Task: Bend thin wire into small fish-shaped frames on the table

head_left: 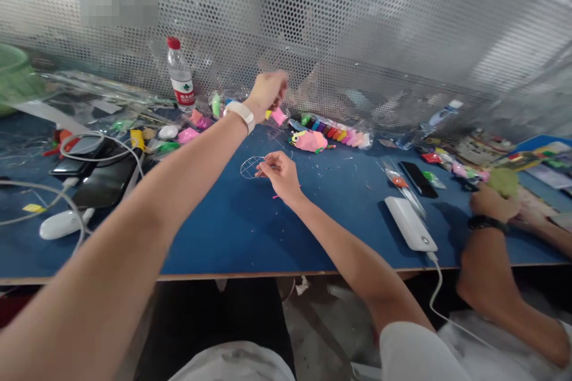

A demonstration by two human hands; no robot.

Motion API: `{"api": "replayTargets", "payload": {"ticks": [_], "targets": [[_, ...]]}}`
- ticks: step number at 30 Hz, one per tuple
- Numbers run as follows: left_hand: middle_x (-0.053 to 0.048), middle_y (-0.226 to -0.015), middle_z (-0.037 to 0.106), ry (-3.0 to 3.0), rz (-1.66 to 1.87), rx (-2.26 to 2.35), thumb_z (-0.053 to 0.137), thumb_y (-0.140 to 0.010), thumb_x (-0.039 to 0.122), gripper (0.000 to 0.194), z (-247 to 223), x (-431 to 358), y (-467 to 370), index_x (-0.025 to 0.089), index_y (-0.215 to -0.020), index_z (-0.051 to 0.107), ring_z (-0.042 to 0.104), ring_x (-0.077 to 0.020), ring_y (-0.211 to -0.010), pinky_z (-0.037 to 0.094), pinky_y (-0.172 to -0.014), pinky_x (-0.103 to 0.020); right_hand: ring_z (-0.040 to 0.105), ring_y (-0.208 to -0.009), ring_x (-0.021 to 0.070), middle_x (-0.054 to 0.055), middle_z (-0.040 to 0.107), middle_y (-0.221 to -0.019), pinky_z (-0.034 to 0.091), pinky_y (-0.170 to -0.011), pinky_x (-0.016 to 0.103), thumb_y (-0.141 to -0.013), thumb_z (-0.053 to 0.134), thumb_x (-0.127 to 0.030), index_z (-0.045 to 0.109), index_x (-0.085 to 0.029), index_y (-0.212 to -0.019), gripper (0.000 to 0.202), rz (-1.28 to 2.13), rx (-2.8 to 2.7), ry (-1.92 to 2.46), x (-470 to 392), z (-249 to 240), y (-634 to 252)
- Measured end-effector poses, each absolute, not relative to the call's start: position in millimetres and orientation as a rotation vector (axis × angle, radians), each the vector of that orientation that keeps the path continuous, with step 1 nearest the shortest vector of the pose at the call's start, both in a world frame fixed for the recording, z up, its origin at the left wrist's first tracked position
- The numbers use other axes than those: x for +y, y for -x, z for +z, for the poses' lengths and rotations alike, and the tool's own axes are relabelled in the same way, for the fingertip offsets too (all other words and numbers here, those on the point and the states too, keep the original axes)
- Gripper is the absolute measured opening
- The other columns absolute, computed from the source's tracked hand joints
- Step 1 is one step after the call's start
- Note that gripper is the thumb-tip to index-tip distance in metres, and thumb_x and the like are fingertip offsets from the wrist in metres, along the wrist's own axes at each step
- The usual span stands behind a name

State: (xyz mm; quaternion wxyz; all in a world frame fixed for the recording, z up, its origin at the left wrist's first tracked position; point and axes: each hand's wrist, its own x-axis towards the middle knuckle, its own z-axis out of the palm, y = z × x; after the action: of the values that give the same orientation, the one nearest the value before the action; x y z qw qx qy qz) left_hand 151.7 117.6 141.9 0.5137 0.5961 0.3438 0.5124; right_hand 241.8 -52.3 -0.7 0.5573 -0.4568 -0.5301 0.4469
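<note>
My right hand (281,175) pinches the edge of an oval wire mesh frame (249,168), which it holds above the blue table. Farther back, my left hand (268,94), with a white band on its wrist, is raised above small coloured clay packets. Its fingers are curled and slightly blurred, and whatever is in them is hidden. A pink clay figure (311,141) with a yellow eye and green bits lies behind my right hand. Beyond it is a row of coloured clay sticks (335,131) in clear wrap. Beside my right wrist is a small pink piece (276,196).
A red-capped water bottle (181,80) stands at the back left, by the perforated metal panel (313,24). Phones (105,178) and white cables lie left. On the right are a white power bank (410,224), a black phone (419,179) and another person's hand (494,202) holding something green.
</note>
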Motion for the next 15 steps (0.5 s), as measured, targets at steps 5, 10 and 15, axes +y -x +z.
{"api": "replayTargets", "payload": {"ticks": [5, 10, 15], "targets": [[-0.004, -0.073, 0.064, -2.184, 1.021, 1.069, 0.081, -0.082, 0.003, 0.028, 114.9, 102.4, -119.1, 0.021, -0.068, 0.065, 0.056, -0.0201, -0.076, 0.050, -0.091, -0.042, 0.086, -0.078, 0.0194, -0.001, 0.083, -0.090, 0.073, -0.091, 0.041, -0.082, 0.099, -0.067, 0.063, -0.027, -0.103, 0.058, 1.097, -1.228, 1.046, -55.2, 2.1, -241.2], [-0.004, -0.078, 0.074, -2.116, 1.002, 0.910, 0.074, -0.098, 0.020, 0.014, 72.2, 43.2, -63.4, 0.022, -0.085, 0.074, 0.063, -0.0188, -0.073, 0.045, -0.071, -0.034, 0.082, -0.075, 0.0177, -0.003, 0.079, -0.089, 0.073, -0.089, 0.040, -0.076, 0.103, -0.073, 0.060, -0.028, -0.101, 0.067, 1.108, -1.175, 1.050, -58.6, 7.9, -235.6], [-0.008, -0.106, 0.082, -2.024, 0.921, 0.918, 0.068, -0.105, 0.035, 0.017, 49.1, -12.9, -34.9, 0.020, -0.113, 0.074, 0.076, -0.0233, -0.093, 0.055, -0.076, -0.034, 0.078, -0.074, 0.0172, -0.005, 0.072, -0.092, 0.074, -0.089, 0.043, -0.073, 0.107, -0.071, 0.062, -0.029, -0.099, 0.066, 1.082, -1.140, 1.018, -64.9, 13.7, -229.9]]}}
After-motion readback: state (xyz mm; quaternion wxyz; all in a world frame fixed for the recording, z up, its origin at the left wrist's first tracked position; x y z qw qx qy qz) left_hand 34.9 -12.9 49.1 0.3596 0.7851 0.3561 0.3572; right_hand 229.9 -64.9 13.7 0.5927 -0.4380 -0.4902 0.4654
